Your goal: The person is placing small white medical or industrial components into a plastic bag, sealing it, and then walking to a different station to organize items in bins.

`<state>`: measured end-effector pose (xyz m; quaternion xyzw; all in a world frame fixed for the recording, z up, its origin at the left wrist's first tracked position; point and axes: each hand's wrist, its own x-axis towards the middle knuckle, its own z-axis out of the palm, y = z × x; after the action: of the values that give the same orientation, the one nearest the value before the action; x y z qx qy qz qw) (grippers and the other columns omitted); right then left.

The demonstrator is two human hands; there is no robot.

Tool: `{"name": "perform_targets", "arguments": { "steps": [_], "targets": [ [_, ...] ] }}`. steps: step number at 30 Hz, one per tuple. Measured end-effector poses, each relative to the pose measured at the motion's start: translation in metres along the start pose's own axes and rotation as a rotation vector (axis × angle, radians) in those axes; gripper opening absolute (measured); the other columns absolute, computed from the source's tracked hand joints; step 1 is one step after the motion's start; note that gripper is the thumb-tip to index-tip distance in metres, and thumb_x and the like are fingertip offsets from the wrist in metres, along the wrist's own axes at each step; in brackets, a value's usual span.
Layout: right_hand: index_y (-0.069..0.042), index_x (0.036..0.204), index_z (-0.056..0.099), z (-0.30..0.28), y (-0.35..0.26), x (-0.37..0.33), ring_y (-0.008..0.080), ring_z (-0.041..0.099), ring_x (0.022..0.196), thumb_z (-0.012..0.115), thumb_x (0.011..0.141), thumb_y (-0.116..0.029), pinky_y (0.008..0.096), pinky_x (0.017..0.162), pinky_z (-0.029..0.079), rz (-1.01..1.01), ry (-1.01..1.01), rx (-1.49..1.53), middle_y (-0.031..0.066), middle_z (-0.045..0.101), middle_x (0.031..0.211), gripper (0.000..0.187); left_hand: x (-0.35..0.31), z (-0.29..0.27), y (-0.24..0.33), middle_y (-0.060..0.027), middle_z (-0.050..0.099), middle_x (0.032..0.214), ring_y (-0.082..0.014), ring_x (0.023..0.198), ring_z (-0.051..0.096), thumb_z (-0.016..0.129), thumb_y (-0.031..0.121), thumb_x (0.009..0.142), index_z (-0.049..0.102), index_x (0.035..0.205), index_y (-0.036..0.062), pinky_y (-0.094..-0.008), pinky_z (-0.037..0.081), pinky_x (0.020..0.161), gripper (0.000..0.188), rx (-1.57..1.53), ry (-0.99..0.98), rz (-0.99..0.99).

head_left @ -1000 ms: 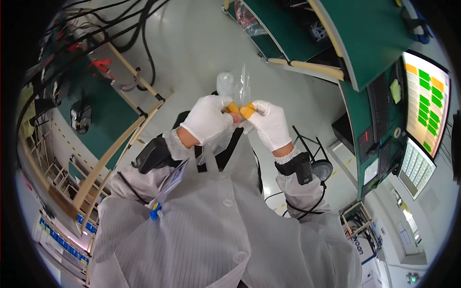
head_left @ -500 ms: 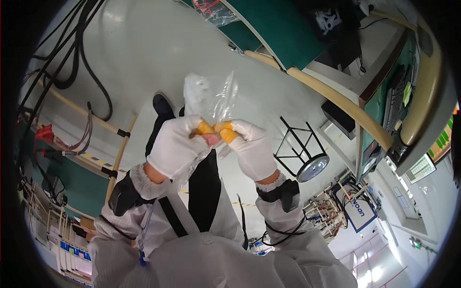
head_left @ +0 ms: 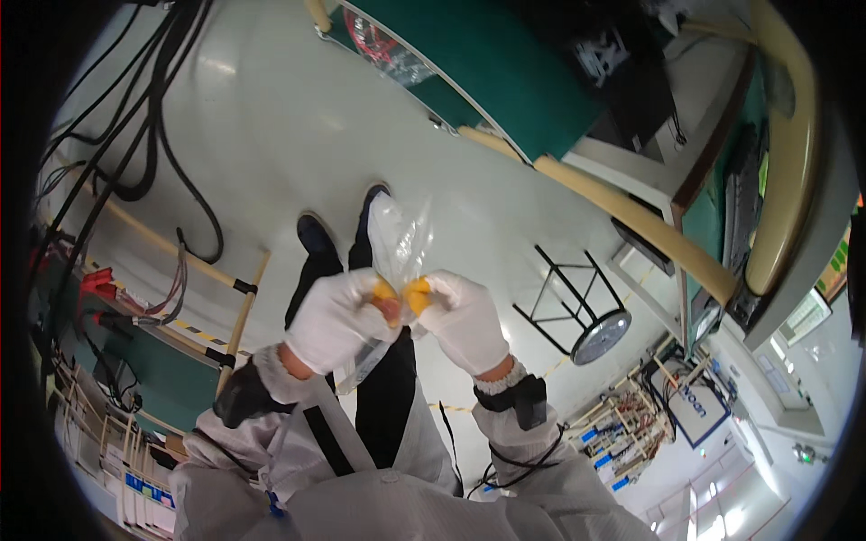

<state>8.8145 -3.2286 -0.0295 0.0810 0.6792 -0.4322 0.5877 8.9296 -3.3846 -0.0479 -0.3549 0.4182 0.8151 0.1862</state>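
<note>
White gloves [head_left: 465, 322], yellow fingertips [head_left: 417, 295], green tabletop [head_left: 514, 63], yellow-and-black striped tape [head_left: 200, 335]

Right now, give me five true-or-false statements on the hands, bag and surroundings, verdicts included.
1. The left hand and right hand wear white gloves with yellow finger parts. True.
2. The clear plastic bag lies on the floor. False: both hands hold it.
3. The round-seated stool is on the person's left. False: right.
4. A green-topped workbench shows ahead. True.
5. The shoes are white. False: dark.
</note>
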Motion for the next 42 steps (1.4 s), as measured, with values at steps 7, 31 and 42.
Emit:
{"name": "perform_targets", "arguments": {
  "steps": [7,31,42],
  "targets": [
    [0.003,0.102,0.065,-0.001,0.003,0.000,0.0102,0.062,0.067,0.059,0.084,-0.006,0.0261,0.062,0.051,0.006,-0.015,-0.144,0.0089,0.068,0.078,0.021,-0.001,0.007,0.006,-0.0130,0.064,0.071,-0.0201,0.061,0.061,0.071,0.009,0.081,0.067,0.089,0.0009,-0.0310,0.049,0.058,0.012,0.467,0.071,0.167],
    [-0.003,0.075,0.063,0.040,-0.005,0.024,0.0260,0.062,0.056,0.066,0.072,-0.010,0.0347,0.053,0.050,-0.479,0.460,-0.707,0.0132,0.063,0.065,0.008,-0.012,-0.029,0.014,-0.0182,0.061,0.065,-0.0379,0.061,0.063,0.062,0.010,0.075,0.063,0.078,0.0035,-0.0437,0.050,0.055,0.007,0.820,0.587,0.279],
    [-0.006,0.093,0.062,0.028,-0.047,0.004,0.0342,0.063,0.080,0.058,0.071,0.001,0.0396,0.070,0.051,-0.807,0.585,-0.811,0.0139,0.064,0.098,0.023,-0.004,-0.011,0.038,-0.0186,0.061,0.067,-0.0371,0.064,0.063,0.066,0.014,0.081,0.059,0.081,0.0030,-0.0415,0.049,0.057,0.013,0.761,0.488,0.241]
  ]
}}
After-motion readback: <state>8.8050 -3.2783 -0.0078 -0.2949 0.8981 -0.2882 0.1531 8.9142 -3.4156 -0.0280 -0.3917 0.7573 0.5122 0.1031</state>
